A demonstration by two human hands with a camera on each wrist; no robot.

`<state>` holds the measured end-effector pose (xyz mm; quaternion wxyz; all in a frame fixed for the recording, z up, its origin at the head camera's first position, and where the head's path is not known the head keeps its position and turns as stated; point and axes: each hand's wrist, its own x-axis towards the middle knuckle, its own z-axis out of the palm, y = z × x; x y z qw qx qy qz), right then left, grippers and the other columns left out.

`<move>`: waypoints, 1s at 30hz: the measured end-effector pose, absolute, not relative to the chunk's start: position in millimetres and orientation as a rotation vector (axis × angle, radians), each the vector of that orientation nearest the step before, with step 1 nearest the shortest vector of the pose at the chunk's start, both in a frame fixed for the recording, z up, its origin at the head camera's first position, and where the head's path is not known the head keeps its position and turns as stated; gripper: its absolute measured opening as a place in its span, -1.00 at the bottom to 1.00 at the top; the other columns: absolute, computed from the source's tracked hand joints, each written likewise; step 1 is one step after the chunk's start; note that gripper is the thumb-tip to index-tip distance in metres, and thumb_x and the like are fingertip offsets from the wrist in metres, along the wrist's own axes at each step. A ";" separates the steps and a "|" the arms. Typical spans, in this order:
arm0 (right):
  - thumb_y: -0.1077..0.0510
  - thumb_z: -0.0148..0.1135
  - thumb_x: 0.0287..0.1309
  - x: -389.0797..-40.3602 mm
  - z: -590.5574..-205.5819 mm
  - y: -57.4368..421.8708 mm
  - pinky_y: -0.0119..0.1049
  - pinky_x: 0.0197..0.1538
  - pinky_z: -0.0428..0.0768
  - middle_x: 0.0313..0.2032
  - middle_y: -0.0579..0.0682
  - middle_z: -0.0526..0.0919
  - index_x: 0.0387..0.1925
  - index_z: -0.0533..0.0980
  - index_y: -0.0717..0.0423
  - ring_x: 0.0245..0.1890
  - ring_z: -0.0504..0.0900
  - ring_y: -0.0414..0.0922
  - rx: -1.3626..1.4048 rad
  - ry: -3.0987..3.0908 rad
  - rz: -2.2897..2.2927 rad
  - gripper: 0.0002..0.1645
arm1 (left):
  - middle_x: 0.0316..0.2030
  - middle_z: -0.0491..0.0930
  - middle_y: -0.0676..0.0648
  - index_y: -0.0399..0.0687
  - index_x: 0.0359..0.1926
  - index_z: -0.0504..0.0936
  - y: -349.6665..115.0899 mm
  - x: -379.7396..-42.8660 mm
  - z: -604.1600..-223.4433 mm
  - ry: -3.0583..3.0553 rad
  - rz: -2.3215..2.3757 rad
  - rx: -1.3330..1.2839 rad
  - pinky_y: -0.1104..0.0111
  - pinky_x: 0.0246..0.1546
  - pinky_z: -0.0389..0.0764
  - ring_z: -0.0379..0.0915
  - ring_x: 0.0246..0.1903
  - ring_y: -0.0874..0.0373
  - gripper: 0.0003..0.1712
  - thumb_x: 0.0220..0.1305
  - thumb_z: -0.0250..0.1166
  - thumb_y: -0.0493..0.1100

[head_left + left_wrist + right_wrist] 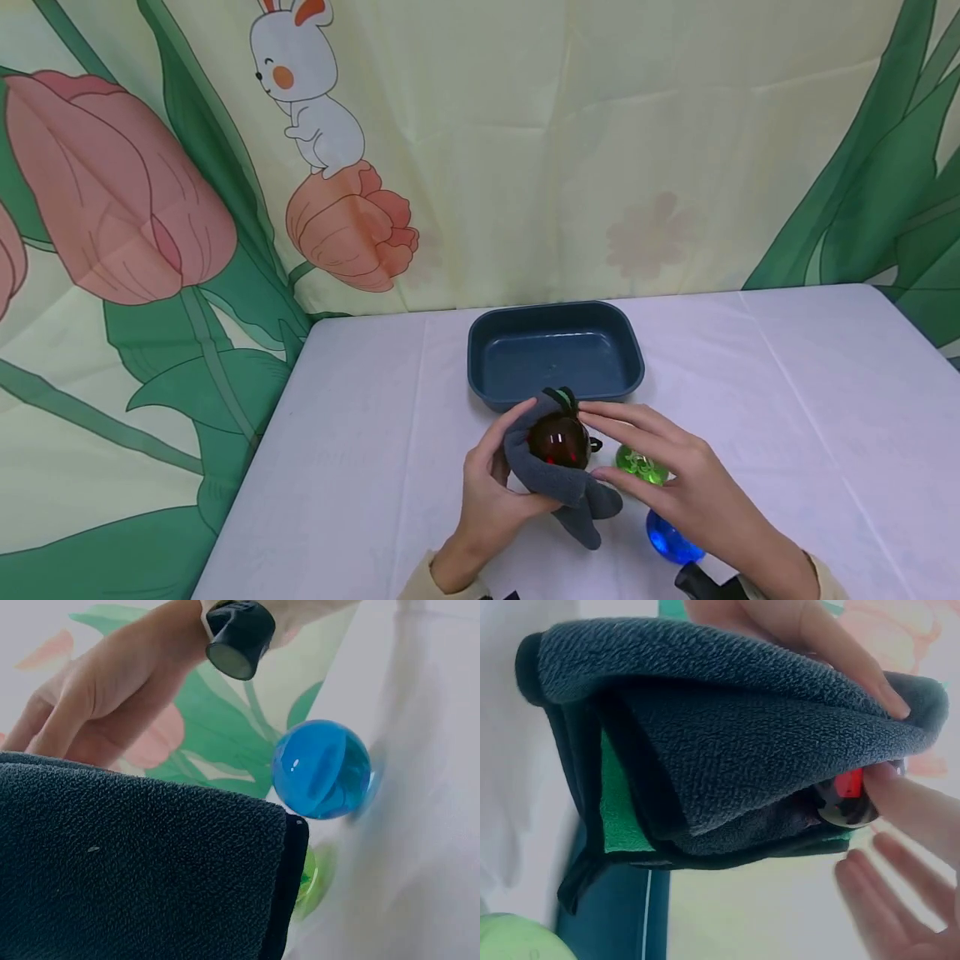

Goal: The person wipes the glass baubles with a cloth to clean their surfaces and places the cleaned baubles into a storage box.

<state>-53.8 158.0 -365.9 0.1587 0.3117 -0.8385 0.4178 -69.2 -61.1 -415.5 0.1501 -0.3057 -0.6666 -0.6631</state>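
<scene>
My left hand holds a folded dark grey terry cloth, its fingers and thumb curled round the outside. In the cloth's fold sits a shiny dark red ball, partly covered. My right hand is at the ball's right side, fingers fairly straight and apart from the thumb. In the right wrist view, its thumb touches the ball at the edge of the cloth, whose green underside shows. The cloth fills much of the left wrist view.
A dark blue rectangular tub stands behind the hands on the white-covered table. Under the right hand lie a clear green ball and a clear blue ball. A printed curtain hangs behind the table.
</scene>
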 end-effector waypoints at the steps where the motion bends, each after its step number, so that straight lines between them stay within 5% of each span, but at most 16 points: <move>1: 0.10 0.52 -0.02 -54.0 -366.2 157.9 -0.64 0.11 0.51 0.19 -0.05 0.58 0.23 0.55 0.00 0.21 0.50 -0.32 0.921 -2.361 1.201 -0.30 | 0.14 0.56 -0.30 -0.27 0.36 0.34 -61.3 -69.4 -415.7 -1.913 -1.911 -0.878 0.19 0.19 0.56 0.57 0.11 -0.04 -0.05 -0.11 0.55 -0.49; 6: -0.16 0.14 0.32 -55.6 -368.9 155.0 -0.56 0.16 0.51 0.19 0.03 0.57 0.18 0.57 0.11 0.25 0.47 -0.27 1.064 -2.268 1.207 -0.43 | 0.17 0.54 -0.32 -0.28 0.36 0.34 -62.0 -69.2 -415.2 -1.914 -1.935 -0.887 0.18 0.17 0.58 0.56 0.13 -0.04 -0.03 -0.12 0.55 -0.50; 21: -0.13 0.18 0.29 -53.3 -372.0 152.8 -0.55 0.12 0.54 0.16 0.04 0.59 0.15 0.60 0.10 0.18 0.55 -0.25 1.012 -2.282 1.266 -0.46 | 0.16 0.55 -0.29 -0.24 0.36 0.34 -63.0 -67.9 -411.3 -1.953 -1.958 -0.885 0.18 0.18 0.58 0.58 0.10 -0.04 0.01 -0.18 0.58 -0.49; 26: 0.25 0.46 0.05 -52.2 -373.2 150.2 -0.51 0.04 0.61 0.15 0.01 0.61 0.19 0.57 0.10 0.18 0.57 -0.30 0.893 -2.321 1.396 -0.39 | 0.16 0.55 -0.29 -0.23 0.38 0.32 -63.0 -68.3 -411.8 -1.962 -1.942 -0.890 0.19 0.20 0.56 0.58 0.11 -0.04 0.05 -0.20 0.59 -0.50; 30: 0.44 0.45 -0.04 -52.2 -373.0 148.8 -0.40 -0.05 0.69 0.13 0.05 0.63 0.20 0.55 0.11 0.13 0.61 -0.29 0.800 -2.316 1.650 -0.30 | 0.15 0.55 -0.29 -0.24 0.37 0.32 -62.3 -68.7 -412.2 -1.956 -1.935 -0.896 0.19 0.20 0.55 0.57 0.12 -0.04 0.05 -0.20 0.59 -0.50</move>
